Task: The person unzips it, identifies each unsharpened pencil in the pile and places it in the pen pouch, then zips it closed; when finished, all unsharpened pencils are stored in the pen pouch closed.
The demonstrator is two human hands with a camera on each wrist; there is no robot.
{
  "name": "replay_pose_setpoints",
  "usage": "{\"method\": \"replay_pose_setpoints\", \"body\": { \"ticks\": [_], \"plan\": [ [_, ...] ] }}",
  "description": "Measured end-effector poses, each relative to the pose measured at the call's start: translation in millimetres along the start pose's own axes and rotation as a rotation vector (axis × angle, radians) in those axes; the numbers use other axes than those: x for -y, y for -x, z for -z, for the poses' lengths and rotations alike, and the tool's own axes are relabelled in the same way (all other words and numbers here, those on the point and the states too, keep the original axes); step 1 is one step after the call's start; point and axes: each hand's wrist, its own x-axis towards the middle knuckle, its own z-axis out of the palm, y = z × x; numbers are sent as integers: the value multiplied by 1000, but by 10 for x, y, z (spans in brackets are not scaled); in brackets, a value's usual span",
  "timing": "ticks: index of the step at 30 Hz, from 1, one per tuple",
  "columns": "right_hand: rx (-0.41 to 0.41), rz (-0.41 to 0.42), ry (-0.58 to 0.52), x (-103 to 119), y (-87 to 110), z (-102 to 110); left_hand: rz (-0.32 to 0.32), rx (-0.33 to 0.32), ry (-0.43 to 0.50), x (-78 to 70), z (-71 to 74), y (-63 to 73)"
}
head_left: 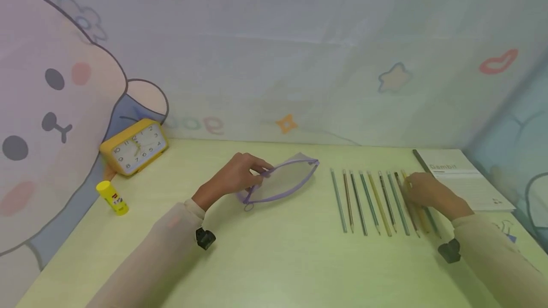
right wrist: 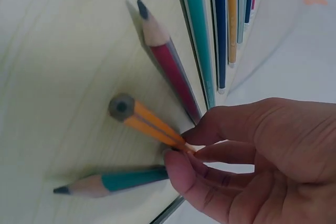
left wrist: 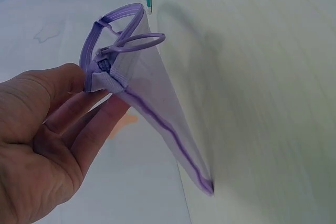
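Note:
My left hand (head_left: pixel 237 173) pinches one end of a translucent pencil pouch (left wrist: pixel 157 90) with purple zipper edging. The pouch's mouth gapes, and a purple ring hangs at the held end; its lower edge is close to the table. Over at the right, my right hand (head_left: pixel 424 189) pinches a yellow pencil (right wrist: pixel 152 124) between thumb and fingers. That pencil's blunt, unsharpened end tilts up toward the wrist camera. A dark red pencil (right wrist: pixel 173 72) and a green pencil (right wrist: pixel 134 181), both sharpened, lie on either side of it. The fingers hide part of these pencils.
Several more pencils (head_left: pixel 372 203) lie side by side between the pouch and my right hand. A notebook (head_left: pixel 460 177) lies beyond that hand. At the left stand a yellow alarm clock (head_left: pixel 136 149) and a yellow glue stick (head_left: pixel 112 197). A printed cloth backdrop (head_left: pixel 274 61) rises behind the table.

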Motion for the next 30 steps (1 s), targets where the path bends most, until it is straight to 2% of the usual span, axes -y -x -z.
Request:
{"method": "replay_pose_setpoints", "body": {
  "ticks": [7, 14, 16, 19, 22, 23, 25, 27, 30],
  "plan": [
    [36, -30, -37, 3, 3, 7, 2, -9, 18, -7, 0, -14],
    [0, -68, -82, 59, -21, 146, 17, -9, 22, 8, -13, -19],
    [-49, -49, -129, 153, -43, 248, 25, -12, 17, 1, -14, -26],
    [-158, -8, -204, 442, -68, 438, 39, -24, 2, -18, -15, -40],
    [-212, 55, -390, 867, -50, 577, 60, -38, -16, -45, -22, -47],
    [-196, 82, -468, 1020, -37, 598, 66, -44, -22, -54, -27, -50],
    [-111, 137, -649, 1304, -15, 577, 75, -58, -27, -73, -38, -52],
    [50, 162, -838, 1543, -16, 483, 70, -70, -27, -86, -48, -54],
    [261, 163, -994, 1816, -100, 256, 45, -82, -42, -99, -59, -55]
  ]
}}
